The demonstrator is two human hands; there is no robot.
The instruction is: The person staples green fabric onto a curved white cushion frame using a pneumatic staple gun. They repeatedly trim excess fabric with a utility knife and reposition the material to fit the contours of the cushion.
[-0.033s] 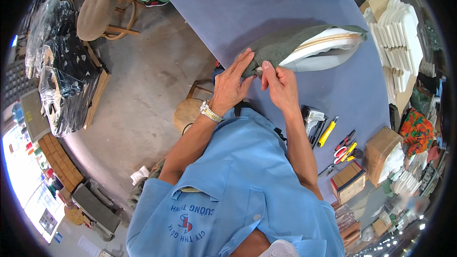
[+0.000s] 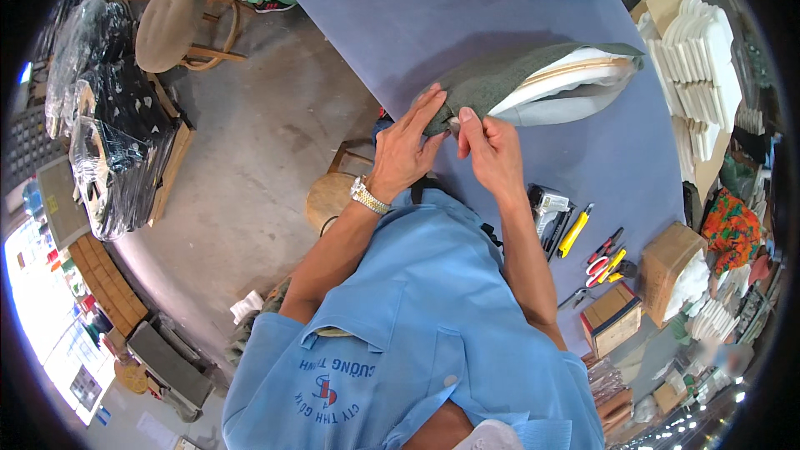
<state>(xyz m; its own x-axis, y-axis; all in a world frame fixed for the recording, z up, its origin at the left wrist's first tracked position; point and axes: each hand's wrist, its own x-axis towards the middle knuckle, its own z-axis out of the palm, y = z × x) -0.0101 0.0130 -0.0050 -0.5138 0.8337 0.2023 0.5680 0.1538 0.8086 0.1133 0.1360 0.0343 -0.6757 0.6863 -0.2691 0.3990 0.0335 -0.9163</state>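
Green cloth point(image 2: 479, 83) covers the nine-o'clock end, left hand point(image 2: 407, 150) clasping, right hand point(image 2: 493, 154) pinching it, white padding point(image 2: 575, 57) bare toward two o'clock.

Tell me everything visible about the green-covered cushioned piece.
The cushioned piece extends over the blue-grey tabletop, long and tapering toward its right end. Its dark green cover gapes along the near side, showing white padding, a tan strip and a pale grey layer. The left hand presses its left end; the right hand pinches the near edge there.
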